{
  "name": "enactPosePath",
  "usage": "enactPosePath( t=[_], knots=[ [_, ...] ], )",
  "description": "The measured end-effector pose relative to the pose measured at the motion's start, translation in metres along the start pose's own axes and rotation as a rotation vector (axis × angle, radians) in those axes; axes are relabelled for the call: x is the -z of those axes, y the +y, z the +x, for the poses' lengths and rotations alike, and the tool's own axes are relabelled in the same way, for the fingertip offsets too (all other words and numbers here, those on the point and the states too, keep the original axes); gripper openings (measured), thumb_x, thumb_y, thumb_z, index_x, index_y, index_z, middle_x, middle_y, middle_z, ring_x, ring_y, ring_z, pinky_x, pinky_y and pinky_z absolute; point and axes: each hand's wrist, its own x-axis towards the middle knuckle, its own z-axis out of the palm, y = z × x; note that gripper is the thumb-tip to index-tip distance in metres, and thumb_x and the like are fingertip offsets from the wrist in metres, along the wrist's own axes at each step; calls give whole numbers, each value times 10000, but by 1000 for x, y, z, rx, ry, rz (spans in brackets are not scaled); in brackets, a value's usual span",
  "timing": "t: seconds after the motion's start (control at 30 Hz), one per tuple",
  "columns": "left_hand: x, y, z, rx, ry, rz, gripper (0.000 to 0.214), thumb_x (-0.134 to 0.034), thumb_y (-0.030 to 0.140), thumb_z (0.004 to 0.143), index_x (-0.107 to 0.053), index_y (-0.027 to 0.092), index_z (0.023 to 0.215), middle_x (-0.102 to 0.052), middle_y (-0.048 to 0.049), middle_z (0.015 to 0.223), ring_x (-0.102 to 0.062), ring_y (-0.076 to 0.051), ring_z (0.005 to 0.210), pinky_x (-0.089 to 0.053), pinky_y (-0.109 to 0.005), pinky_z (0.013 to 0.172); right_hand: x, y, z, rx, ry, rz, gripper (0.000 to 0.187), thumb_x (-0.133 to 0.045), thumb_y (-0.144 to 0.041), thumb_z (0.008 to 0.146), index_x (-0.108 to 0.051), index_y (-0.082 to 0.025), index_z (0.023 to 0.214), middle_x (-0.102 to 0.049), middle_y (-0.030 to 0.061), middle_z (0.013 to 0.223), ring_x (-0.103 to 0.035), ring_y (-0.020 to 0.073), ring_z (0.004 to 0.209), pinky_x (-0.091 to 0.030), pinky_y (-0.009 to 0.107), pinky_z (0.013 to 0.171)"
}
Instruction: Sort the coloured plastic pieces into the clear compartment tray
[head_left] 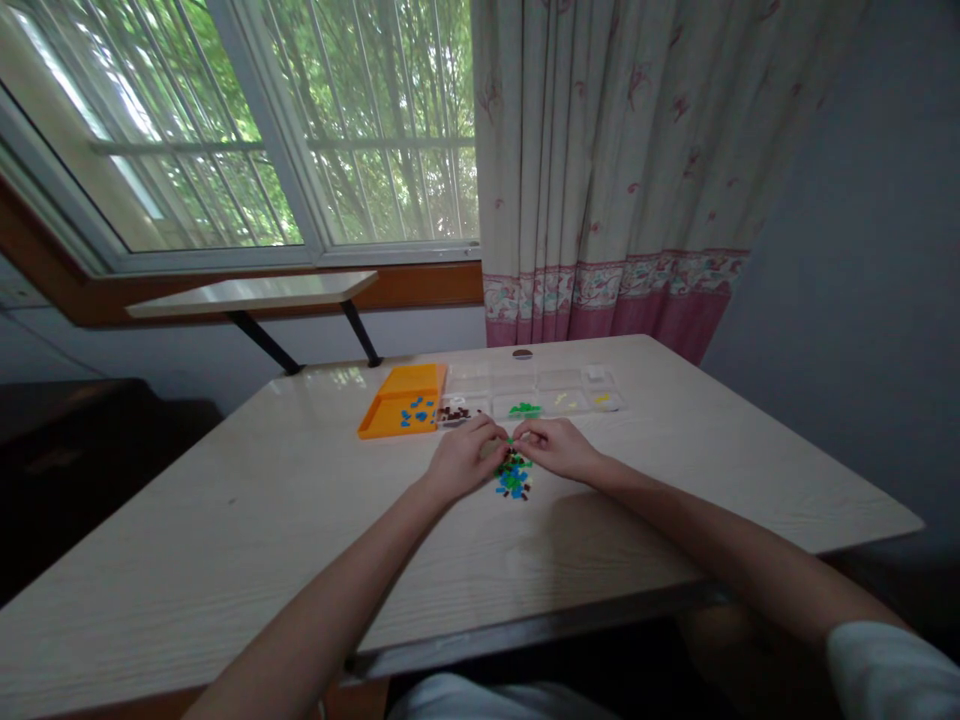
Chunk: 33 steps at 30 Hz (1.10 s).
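A small mixed pile of blue, green, brown and pale plastic pieces (513, 484) lies on the table, loosely heaped. My left hand (468, 458) rests at the pile's left edge, its fingers curled in and closed. From the right, my right hand (556, 447) reaches to the pile's far end with thumb and fingertips pinched together. The fingertips of both hands nearly meet over a few green and brown bits. Whatever sits in either pinch is too small to make out.
Behind my hands, a clear compartment box (551, 381) holds brown pieces (454, 414), green pieces (524, 410) and yellow pieces (602, 399), sorted apart. To its left, an orange tray (367, 424) contains blue pieces (417, 410). A raised shelf (255, 291) stands at the table's (300, 500) back left.
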Motion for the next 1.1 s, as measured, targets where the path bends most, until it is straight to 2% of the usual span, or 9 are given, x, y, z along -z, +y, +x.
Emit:
enactPosePath(
  t=[0.1, 0.23, 0.33, 0.43, 0.8, 0.93, 1.1],
  knots=[
    [2, -2, 1, 29, -17, 8, 185, -476, 288, 822, -596, 183, 917, -566, -43, 887, -540, -133, 776, -428, -229, 669, 6, -2, 0, 38, 59, -78, 189, -503, -324, 818, -631, -189, 853, -523, -26, 556, -454, 82, 512, -309, 186, 529],
    [4, -12, 1, 63, -78, 59, 204, -439, 248, 833, -607, 188, 933, -562, -49, 908, -544, -143, 803, -434, -242, 698, 20, 1, 1, 75, 263, -187, 244, -485, -355, 827, -654, -182, 862, -542, -5, 551, -468, 96, 518, -340, 204, 574],
    [4, -20, 0, 26, -166, 52, 226, -435, 189, 815, -629, 195, 932, -562, -50, 900, -547, -146, 828, -437, -245, 735, 30, 5, 0, 90, 409, -227, 279, -472, -389, 831, -660, -184, 855, -552, 4, 549, -485, 105, 534, -358, 212, 588],
    [3, -24, -1, -19, -220, 12, 268, -426, 142, 799, -637, 205, 952, -567, -47, 919, -548, -141, 841, -436, -248, 771, 36, 7, -1, 101, 490, -246, 274, -481, -393, 829, -663, -189, 844, -547, 0, 537, -483, 103, 522, -364, 214, 579],
    [-1, -24, -1, -4, -260, 28, 250, -397, 190, 841, -621, 198, 952, -561, -52, 915, -544, -148, 856, -437, -249, 774, 37, 2, 1, 334, 658, -265, 161, -549, -301, 805, -667, -192, 788, -578, -25, 519, -510, 78, 487, -378, 185, 539],
    [-2, -25, -2, 5, -266, 35, 242, -405, 193, 841, -621, 203, 950, -558, -50, 920, -547, -145, 849, -437, -246, 772, 37, 3, 2, 328, 656, -267, 150, -557, -295, 802, -664, -190, 788, -562, -32, 505, -500, 75, 480, -372, 184, 537],
    [-3, -26, -1, 4, -263, 27, 233, -415, 197, 840, -625, 195, 940, -567, -52, 915, -549, -146, 851, -439, -243, 765, 34, 10, 2, 240, 616, -269, 184, -543, -324, 806, -662, -185, 794, -526, -36, 486, -487, 76, 480, -355, 185, 541]
  ],
)
